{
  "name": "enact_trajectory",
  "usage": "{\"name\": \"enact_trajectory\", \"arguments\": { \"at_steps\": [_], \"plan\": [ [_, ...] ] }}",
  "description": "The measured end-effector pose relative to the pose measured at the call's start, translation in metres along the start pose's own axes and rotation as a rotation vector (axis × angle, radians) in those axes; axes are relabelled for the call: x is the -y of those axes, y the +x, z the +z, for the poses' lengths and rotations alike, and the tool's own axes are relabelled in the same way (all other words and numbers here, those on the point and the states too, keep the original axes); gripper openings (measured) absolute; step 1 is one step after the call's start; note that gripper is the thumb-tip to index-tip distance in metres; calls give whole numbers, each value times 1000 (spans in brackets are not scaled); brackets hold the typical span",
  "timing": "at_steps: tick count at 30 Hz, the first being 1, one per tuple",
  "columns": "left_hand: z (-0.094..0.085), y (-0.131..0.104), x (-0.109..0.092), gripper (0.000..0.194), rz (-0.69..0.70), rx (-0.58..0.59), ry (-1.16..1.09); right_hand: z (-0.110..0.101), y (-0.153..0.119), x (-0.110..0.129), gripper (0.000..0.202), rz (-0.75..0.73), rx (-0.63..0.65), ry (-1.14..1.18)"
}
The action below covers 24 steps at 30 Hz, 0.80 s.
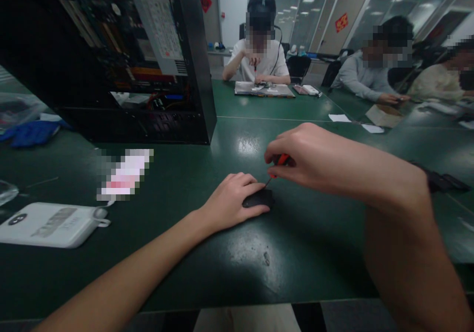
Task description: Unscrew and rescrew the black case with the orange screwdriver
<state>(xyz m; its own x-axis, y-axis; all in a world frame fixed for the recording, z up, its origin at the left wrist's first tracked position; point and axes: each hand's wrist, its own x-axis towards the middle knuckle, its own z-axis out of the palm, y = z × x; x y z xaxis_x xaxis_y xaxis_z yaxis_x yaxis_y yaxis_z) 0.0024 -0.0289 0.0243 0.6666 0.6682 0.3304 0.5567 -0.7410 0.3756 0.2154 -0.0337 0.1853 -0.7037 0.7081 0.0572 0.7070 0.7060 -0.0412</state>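
A small black object (258,199), shaped like a computer mouse, lies on the green table under my left hand (237,201). The fingers and thumb of that hand grip its two sides. Above it, my right hand (296,154) is closed around a screwdriver (283,160) with an orange-red and black handle. The screwdriver's thin shaft slants down to the left and reaches the far edge of the black object. Whether the tip sits in a screw cannot be made out, because fingers partly cover that spot.
An open black computer case (155,125) stands at the back left. Nearer me are a white power bank (55,226), a blurred-out pink-and-white item (128,171) and blue gloves (33,132). Across the green table (207,277), a person (274,58) works over a flat panel (264,90); others sit at right.
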Motion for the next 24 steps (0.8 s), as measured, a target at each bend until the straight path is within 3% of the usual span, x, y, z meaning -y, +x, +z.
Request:
{"name": "enact_trajectory", "arguments": {
  "at_steps": [4, 8, 13, 24],
  "plan": [
    [-9, 0, -3, 38, 29, 68, -14, 8, -19, -17, 23, 69, 103, 44],
    [-10, 0, -5, 37, -2, 78, -50, 29, -45, -44, 30, 86, 195, 289],
    [-4, -1, -4, 39, -35, 63, -85, 54, -65, -72, 35, 216, 177, 530],
    [3, -2, 0, 37, -26, 6, -81, 73, -70, -90, 35, 166, 159, 598]
  ]
}}
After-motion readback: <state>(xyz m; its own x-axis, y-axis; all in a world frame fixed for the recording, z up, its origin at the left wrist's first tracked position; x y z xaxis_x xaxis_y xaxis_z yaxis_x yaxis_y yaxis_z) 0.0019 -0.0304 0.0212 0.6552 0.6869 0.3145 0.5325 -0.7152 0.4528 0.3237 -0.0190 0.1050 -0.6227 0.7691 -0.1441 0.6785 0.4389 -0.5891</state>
